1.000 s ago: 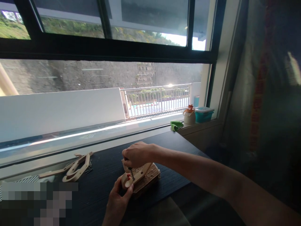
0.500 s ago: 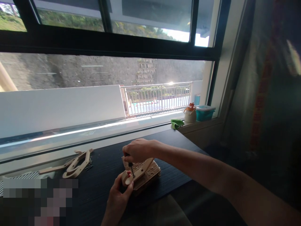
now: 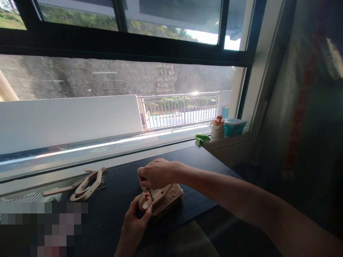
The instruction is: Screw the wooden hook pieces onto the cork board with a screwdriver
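Observation:
My right hand point(image 3: 157, 173) is closed round the handle of a screwdriver point(image 3: 150, 193), most of which the fingers hide. The thin shaft points down, and its tip meets the light wooden piece point(image 3: 160, 195) near the curved end. With thumb and fingers, my left hand point(image 3: 136, 218) grips that rounded end from the near left side. Under the piece is a brown wooden block point(image 3: 168, 204) with a carved-looking surface, resting on the dark table. A small red spot shows beside the left fingers; I cannot make out what it is.
Curved wooden pieces point(image 3: 88, 185) and several screws point(image 3: 101, 184) lie on the dark table point(image 3: 118, 185) at left. By the window, the sill holds a green cloth point(image 3: 202, 139), a cream jug point(image 3: 217, 130) and a teal box point(image 3: 234, 128). A blurred patch covers the lower left.
My right hand has turned slightly on the screwdriver and sits a little lower, hiding more of its handle. The left hand and wooden pieces have stayed put; the view has shifted slightly.

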The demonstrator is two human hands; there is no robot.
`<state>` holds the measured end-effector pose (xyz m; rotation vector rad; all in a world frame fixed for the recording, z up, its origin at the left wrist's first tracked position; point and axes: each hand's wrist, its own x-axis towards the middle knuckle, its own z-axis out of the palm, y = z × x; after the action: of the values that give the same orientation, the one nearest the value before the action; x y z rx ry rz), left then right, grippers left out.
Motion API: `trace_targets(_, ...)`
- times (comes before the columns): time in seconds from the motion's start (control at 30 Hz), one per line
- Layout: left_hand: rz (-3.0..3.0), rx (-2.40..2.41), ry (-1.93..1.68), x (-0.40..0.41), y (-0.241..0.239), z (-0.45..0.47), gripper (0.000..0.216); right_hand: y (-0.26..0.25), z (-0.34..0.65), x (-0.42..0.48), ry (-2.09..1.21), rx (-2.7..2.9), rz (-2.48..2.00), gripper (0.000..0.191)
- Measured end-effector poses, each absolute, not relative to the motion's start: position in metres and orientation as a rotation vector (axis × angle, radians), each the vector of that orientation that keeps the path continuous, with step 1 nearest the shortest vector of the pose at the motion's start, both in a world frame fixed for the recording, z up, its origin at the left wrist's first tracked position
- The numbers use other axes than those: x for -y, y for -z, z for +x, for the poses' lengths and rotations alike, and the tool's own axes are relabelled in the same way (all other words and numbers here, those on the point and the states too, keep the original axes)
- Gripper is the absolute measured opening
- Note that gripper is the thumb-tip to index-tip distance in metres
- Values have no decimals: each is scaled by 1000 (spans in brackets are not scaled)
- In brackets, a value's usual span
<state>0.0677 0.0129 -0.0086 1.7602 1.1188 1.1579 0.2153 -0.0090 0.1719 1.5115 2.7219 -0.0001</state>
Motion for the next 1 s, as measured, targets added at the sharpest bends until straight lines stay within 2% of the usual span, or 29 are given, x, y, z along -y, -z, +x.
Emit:
trace_targets(0.27, 1755, -1121, -1229, -8, 2, 69, 39, -175, 212, 14, -69, -2652, 1616, 32)
trace_targets(0.53, 1761, -1113, -1170, -12, 7, 68, 42, -186, 213, 13, -9, -2709, 1447, 27)
trace_targets(0.8, 1778, -1104, -1204, -11, 6, 68, 38, -171, 217, 7, -15, -2723, 1557, 31)
trace_targets(1.0, 1764, -1100, -1243, -9, 1, 69, 39, -182, 212, 14, -36, -2647, 1548, 32)
